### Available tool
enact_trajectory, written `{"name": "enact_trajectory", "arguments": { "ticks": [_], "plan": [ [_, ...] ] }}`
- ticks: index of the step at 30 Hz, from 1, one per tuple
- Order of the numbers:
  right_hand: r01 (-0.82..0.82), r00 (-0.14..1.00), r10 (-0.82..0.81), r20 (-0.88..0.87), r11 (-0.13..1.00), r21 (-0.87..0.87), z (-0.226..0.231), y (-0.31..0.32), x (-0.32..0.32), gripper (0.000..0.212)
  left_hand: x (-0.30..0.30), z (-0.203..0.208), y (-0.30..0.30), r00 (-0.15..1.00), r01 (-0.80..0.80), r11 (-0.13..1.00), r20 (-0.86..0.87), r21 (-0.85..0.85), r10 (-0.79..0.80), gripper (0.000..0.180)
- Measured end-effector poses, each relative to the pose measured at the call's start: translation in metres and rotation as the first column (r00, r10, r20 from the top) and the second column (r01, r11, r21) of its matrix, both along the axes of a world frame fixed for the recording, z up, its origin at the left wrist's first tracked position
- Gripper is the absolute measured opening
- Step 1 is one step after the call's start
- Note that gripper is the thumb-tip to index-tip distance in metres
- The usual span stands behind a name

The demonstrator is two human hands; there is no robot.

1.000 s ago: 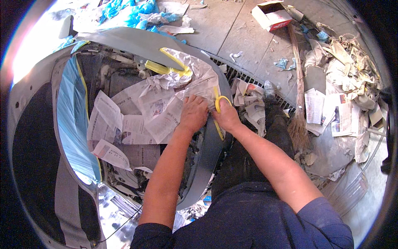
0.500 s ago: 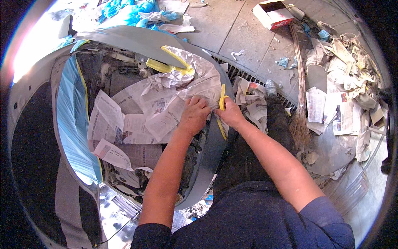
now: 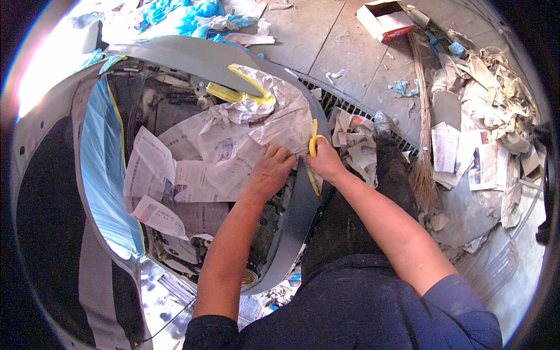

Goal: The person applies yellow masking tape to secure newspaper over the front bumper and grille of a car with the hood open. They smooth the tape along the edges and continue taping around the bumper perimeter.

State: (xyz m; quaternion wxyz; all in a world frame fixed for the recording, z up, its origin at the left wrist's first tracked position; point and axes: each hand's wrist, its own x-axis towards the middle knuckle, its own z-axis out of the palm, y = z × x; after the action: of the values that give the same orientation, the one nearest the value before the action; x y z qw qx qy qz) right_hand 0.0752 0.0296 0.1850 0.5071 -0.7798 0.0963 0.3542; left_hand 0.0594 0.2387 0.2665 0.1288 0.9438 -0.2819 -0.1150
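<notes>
Crumpled newspaper sheets (image 3: 216,157) cover much of the open front of a grey car body (image 3: 192,49), over the engine bay. The curled fingers of my left hand (image 3: 270,170) grip the lower edge of the newspaper by the bumper (image 3: 298,204); its fingertips are partly hidden. Just right of it, my right hand (image 3: 326,163) is closed on a roll of yellow masking tape (image 3: 314,147), held on the bumper's inner edge. A yellow tape strip (image 3: 312,181) runs along the bumper below that hand. More yellow tape (image 3: 221,92) edges the paper at the headlight opening.
Blue plastic film (image 3: 108,175) hangs over the windscreen opening. On the floor to the right lie a straw broom (image 3: 421,169), an open red and white box (image 3: 385,22) and a heap of crumpled paper (image 3: 496,93). A floor grate (image 3: 402,140) runs beside the bumper.
My left hand has shifted slightly down along the newspaper's edge, and the paper above it lies a little flatter. My right hand with the tape roll has barely moved.
</notes>
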Motion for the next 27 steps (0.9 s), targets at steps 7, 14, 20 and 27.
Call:
{"name": "enact_trajectory", "arguments": {
  "ticks": [7,14,20,27],
  "plan": [
    [-0.056,0.997,0.058,0.05,0.997,-0.046,0.0,-0.002,-0.001,0.055,-0.013,0.001,0.003,0.994,-0.077,0.997,-0.077,-0.011,0.076,0.029],
    [-0.101,0.981,0.114,0.159,0.991,-0.088,0.019,-0.034,-0.011,0.053,-0.045,0.013,0.005,0.992,-0.121,0.993,-0.022,0.01,0.121,0.053],
    [-0.311,0.939,0.316,0.137,0.949,-0.058,0.069,-0.082,-0.009,0.045,-0.051,0.036,-0.001,0.956,-0.29,0.955,-0.057,-0.058,0.287,0.052],
    [-0.593,0.788,0.57,0.231,0.804,0.04,0.101,-0.061,-0.039,0.041,-0.102,0.034,-0.036,0.176,-0.983,0.04,-0.87,-0.178,0.462,0.037]
  ]
}}
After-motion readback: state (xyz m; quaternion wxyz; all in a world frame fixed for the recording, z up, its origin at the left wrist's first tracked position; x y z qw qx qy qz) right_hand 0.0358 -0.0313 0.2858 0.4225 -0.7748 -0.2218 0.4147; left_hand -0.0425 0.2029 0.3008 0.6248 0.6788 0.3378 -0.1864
